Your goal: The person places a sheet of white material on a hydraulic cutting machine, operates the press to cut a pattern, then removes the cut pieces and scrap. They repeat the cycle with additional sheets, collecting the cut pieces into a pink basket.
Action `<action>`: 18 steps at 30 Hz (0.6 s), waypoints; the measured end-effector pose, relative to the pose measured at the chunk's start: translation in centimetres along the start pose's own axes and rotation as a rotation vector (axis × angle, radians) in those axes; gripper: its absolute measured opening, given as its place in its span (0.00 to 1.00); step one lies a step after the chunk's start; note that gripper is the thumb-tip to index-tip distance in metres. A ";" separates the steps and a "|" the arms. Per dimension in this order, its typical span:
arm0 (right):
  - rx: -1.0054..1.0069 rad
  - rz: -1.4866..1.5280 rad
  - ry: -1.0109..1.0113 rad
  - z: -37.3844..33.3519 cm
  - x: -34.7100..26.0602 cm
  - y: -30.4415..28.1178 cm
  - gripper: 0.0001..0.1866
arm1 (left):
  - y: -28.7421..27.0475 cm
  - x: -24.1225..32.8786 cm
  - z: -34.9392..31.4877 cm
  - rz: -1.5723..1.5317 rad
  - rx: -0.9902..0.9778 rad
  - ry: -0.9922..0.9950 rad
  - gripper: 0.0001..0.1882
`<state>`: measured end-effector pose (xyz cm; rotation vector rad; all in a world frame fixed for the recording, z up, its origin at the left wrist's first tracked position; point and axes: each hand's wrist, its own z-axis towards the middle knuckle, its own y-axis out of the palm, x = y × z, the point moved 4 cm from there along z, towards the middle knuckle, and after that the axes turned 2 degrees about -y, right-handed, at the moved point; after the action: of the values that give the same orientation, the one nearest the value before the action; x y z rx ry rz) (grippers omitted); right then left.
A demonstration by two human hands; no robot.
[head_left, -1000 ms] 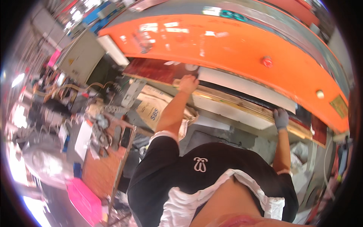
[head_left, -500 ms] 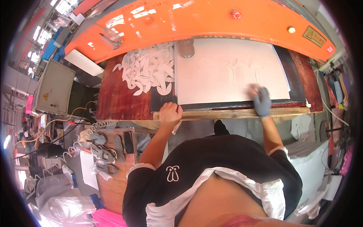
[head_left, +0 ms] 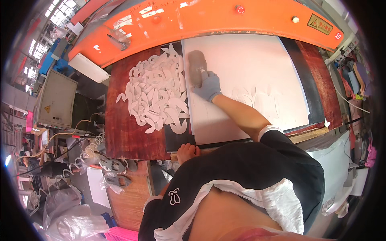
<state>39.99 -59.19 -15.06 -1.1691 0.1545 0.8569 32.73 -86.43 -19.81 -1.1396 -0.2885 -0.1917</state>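
My right hand (head_left: 208, 86), in a grey glove, reaches across a large pale pink sheet (head_left: 245, 60). Its fingers close on the near end of a grey-brown, sole-shaped block (head_left: 196, 64) at the sheet's left side. The grip is partly hidden by the glove. My bare left hand (head_left: 188, 153) rests at the table's front, its fingers curled over the wooden edge (head_left: 204, 152). Curved outlines mark the sheet's near middle. Left of the sheet lies a heap of pale, curved cut pieces (head_left: 155, 94).
An orange machine beam (head_left: 201, 20) with a red button (head_left: 240, 9) spans the table's far side. A dark board lies beneath the sheet on the reddish tabletop (head_left: 132, 138). At the left stand a grey metal cabinet (head_left: 56, 94) and a low wooden surface holding sandals (head_left: 113, 165).
My right hand has moved from the sheet's near right to the block at its left. My body has leaned forward, and the view has shifted. My left hand stays at the table edge.
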 end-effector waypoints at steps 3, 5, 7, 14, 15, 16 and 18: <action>0.064 0.350 0.144 0.5 2.4 -1.7 0.34 | 0.0 0.1 -0.7 -0.027 0.008 -0.004 0.11; -0.074 0.750 0.428 0.9 5.2 -2.5 0.31 | -0.1 0.1 -0.7 -0.054 0.016 0.003 0.11; -0.007 0.585 0.259 1.0 6.2 -4.1 0.33 | -0.2 0.2 -0.6 -0.053 0.010 0.008 0.11; 0.091 -0.007 -0.045 -1.1 6.0 -3.5 0.38 | -0.4 0.1 -0.3 -0.054 0.026 0.030 0.11; 0.111 -0.013 -0.044 -1.0 6.0 -3.4 0.39 | -0.3 0.1 -0.4 -0.050 0.032 0.027 0.12; 0.091 -0.019 -0.036 -1.1 6.1 -3.1 0.39 | -0.3 0.1 -0.5 -0.046 0.030 0.025 0.12; 0.125 -0.029 -0.044 -0.8 6.4 -3.1 0.39 | -0.2 -0.1 -0.7 -0.035 0.029 0.031 0.12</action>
<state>46.71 -57.00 -16.42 -1.0325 0.1527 0.8352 32.72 -87.12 -19.95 -1.1022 -0.2833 -0.2348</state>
